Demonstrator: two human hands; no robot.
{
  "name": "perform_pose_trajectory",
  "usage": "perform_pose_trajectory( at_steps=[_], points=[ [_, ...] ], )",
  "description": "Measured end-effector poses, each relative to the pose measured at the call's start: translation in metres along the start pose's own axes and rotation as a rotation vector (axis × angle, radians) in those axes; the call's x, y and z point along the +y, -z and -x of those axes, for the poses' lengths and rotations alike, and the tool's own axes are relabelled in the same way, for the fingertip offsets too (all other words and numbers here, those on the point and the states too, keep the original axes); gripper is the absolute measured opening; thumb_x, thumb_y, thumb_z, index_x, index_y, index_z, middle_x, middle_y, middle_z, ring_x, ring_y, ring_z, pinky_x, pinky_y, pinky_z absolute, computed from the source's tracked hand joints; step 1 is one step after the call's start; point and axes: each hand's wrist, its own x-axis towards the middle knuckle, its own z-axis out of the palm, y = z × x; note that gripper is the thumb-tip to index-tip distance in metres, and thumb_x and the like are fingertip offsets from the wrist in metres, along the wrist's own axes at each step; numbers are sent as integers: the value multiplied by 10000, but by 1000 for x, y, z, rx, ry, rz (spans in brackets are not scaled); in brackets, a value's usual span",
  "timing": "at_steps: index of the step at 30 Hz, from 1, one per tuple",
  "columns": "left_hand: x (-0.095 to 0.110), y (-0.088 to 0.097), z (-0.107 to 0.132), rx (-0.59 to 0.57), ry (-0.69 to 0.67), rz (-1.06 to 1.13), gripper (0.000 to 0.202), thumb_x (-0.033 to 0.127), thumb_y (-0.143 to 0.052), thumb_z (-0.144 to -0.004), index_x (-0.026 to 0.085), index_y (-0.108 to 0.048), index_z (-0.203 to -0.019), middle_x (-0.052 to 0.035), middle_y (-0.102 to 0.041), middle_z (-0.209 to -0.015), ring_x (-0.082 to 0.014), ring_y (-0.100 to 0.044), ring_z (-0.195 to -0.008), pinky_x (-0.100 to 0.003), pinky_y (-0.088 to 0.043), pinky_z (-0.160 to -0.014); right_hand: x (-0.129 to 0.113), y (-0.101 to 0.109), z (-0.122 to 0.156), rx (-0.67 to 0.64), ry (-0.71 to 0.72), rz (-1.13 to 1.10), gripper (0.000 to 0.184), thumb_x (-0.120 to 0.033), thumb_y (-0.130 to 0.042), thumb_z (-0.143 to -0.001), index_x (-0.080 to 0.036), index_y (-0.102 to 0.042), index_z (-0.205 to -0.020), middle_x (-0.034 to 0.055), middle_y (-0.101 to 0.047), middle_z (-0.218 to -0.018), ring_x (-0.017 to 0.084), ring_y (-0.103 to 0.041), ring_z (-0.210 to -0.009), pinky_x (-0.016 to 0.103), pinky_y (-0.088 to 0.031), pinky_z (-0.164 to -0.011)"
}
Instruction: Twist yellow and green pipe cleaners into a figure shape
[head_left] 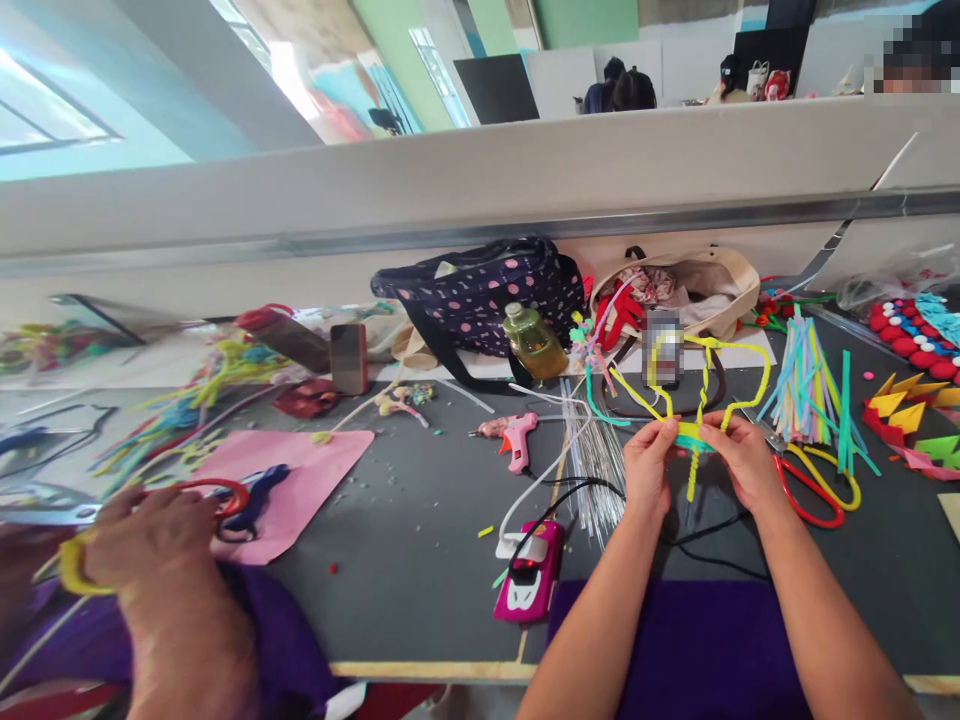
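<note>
Well, yellow pipe-cleaners [688, 431] bridge left hand [648, 468] and right hand [742, 462]

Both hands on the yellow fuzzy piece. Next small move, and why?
Probably steady the yellow fuzzy piece with the left hand and shift the right hand down to its twisted lower stem: both hands pinch around the middle, while that stem sticks out below, ungripped.

Dark tabletop [412, 590] — pale partition [375, 190] behind — bright window [45, 105] left
</note>
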Motion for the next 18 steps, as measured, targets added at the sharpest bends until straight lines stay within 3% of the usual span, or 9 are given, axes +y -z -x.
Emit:
perform_pose_trajectory(
  at_steps=[18],
  points=[
    [3,5,-5,47,8,85,313,326,-854,-562,126,-720,-762,-10,-653,-631,-76,-590,-549,-171,-472,-533,1,5,-2,59,20,23,236,-375,-803,-600,-198,-706,-722,-3,-668,-675,137,-561,-627,263,-421,-614]
  ],
)
